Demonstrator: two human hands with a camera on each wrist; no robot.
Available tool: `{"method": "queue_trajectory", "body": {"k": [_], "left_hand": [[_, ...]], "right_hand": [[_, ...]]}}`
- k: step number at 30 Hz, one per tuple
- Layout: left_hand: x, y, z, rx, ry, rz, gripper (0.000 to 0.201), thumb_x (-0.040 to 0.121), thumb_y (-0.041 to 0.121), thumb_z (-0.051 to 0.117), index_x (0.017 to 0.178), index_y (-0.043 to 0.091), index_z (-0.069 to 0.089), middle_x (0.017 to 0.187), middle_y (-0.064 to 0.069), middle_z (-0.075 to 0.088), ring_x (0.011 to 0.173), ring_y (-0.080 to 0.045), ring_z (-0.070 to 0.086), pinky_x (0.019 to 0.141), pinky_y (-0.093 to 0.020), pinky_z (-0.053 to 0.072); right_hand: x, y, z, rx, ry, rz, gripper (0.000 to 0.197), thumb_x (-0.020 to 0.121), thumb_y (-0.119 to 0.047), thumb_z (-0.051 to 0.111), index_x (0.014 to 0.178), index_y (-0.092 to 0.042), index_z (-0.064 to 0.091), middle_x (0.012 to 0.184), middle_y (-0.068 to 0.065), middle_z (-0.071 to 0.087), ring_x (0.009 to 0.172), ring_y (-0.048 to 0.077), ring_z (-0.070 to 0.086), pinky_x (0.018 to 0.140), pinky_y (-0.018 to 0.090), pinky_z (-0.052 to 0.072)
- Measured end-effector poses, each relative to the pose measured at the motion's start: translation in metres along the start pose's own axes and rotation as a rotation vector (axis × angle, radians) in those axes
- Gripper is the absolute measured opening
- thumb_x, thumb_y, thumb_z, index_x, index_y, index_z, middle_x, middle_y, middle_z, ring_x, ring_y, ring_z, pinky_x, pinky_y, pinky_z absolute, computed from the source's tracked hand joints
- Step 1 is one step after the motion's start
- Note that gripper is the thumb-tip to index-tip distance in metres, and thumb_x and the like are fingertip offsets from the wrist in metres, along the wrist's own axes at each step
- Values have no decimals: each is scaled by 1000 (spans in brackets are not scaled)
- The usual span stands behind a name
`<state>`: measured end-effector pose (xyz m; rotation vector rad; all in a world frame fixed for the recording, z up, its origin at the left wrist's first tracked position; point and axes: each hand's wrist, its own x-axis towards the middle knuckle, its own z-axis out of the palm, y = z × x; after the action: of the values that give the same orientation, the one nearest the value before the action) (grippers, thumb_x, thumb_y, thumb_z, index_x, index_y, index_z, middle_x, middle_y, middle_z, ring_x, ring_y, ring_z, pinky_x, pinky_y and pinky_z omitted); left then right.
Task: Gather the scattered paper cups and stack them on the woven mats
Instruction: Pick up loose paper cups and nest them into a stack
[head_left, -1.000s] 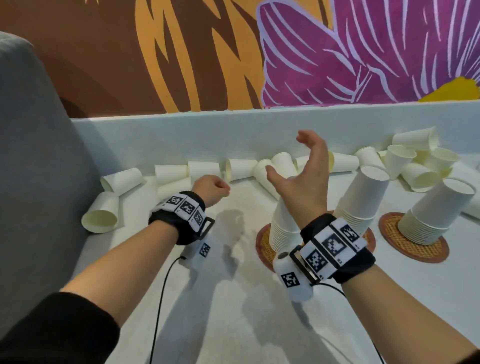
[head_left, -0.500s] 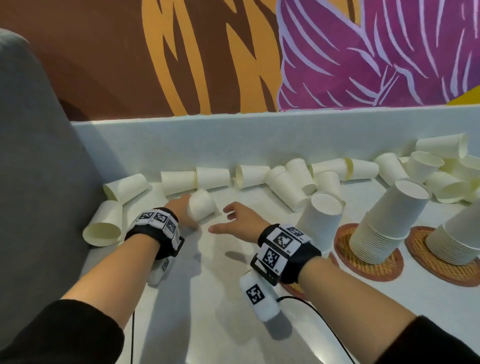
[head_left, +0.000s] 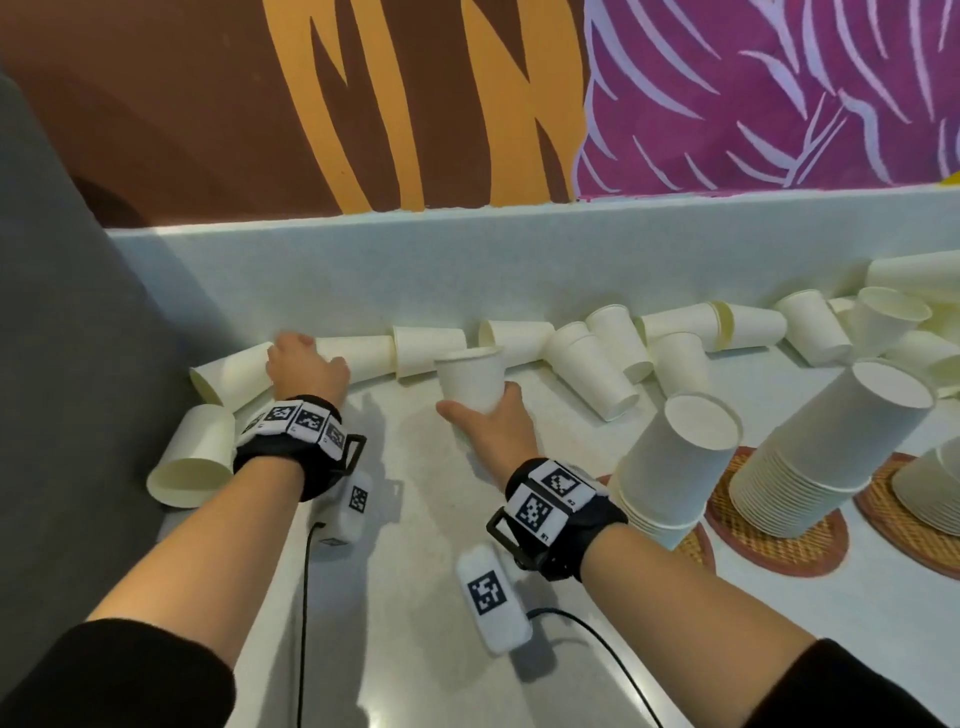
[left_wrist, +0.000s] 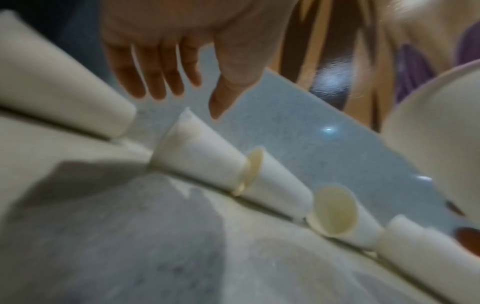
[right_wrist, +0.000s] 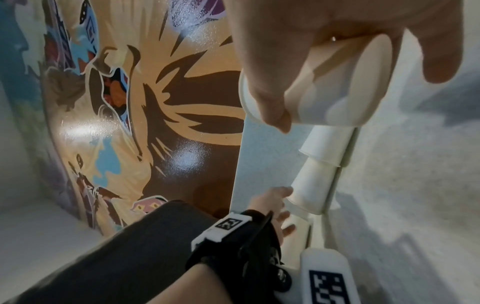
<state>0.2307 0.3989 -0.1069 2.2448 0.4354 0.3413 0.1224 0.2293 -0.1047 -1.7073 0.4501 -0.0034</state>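
Right hand (head_left: 488, 426), forearm stretched forward over the pale speckled counter (head_left: 415, 597), grips one white paper cup (head_left: 470, 382) near its base, mouth up and tilted slightly; in the right wrist view the fingers (right_wrist: 267, 96) and thumb wrap round its wall. This held cup sits just in front of the row of loose white paper cups (head_left: 519, 340) lying on their sides along the low pale back ledge (head_left: 363, 270). Left hand (head_left: 306, 366) reaches to the left end of that row, palm down, above a tipped cup (head_left: 236, 371); the left wrist view, blurred, shows its fingers (left_wrist: 155, 80) straight and spread, holding nothing, though whether they touch a cup is hard to tell. Right of the held cup, a leaning stack of inverted white cups (head_left: 670, 467) stands on a round brown woven mat (head_left: 696, 545); a second leaning stack (head_left: 826, 452) stands on another mat (head_left: 779, 540) further right.
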Motion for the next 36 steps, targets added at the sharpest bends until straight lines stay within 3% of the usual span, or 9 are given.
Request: {"method": "queue_trajectory", "body": {"k": [4,8,13,17,21,25,28,31,36], "left_hand": [[3,-24,15,69,-209,-24,40,88,19,59,122,-1,55,119,-23,61,108,-38,56,83,-35,41],[-2,-16,5,-52,-34,10,41,96,16,43,133,-2,44,127,-29,53,118,-44,48,98,-41,36],[-42,27,-33,-292,75,292,29,100,17,36,101,-6,54,90,-15,49,85,-22,44,66,-24,26],[-91,58,-44,-283,-207,433,25,101,19,38,106,4,58,97,-8,54,89,-17,47,64,-23,33],[-130,82,-48,-316,-509,316,38,100,42,34,116,17,57,113,2,56,104,-15,50,87,-26,37],[-142,118,-59,-448,-518,254,38,98,40,40,114,11,58,119,-10,60,110,-28,57,95,-44,46],[-166,150,-58,-530,-556,219,32,98,30,41,118,10,56,111,-6,61,98,-22,59,75,-31,51],[-199,178,-49,-503,-633,285,28,98,26,39,111,12,61,108,-11,65,96,-26,63,80,-42,55],[-232,195,-17,-408,-647,330,30,97,23,37,103,8,63,99,-11,67,86,-26,64,72,-36,55]], "right_hand": [[-3,4,-4,-185,-73,-58,65,72,-27,76,126,-13,42,118,7,54,106,24,56,77,33,51],[-1,4,-11,-261,-72,-99,68,71,-24,76,130,-14,42,123,9,53,109,25,54,69,25,42],[-7,1,-18,-274,-61,-156,66,71,-22,77,129,-15,46,121,8,56,93,18,51,51,14,33],[-24,-8,-17,-284,-55,-261,67,68,-27,80,127,-15,51,120,7,60,105,23,58,75,25,45],[-49,-22,-32,-137,60,-381,77,63,-29,84,130,-22,47,120,0,51,105,13,51,88,25,43],[-79,-46,-67,185,195,-585,66,63,-21,85,116,-20,46,114,-3,51,100,9,50,84,16,43],[-99,-71,-99,311,290,-793,56,68,-18,81,110,-21,45,108,-3,56,99,8,54,88,14,43],[-108,-93,-132,311,398,-929,42,71,-18,79,102,-18,51,102,1,59,94,11,56,86,13,45],[-98,-93,-174,119,479,-1027,19,76,-16,73,83,-19,56,87,-4,57,85,12,58,81,15,46]]}}
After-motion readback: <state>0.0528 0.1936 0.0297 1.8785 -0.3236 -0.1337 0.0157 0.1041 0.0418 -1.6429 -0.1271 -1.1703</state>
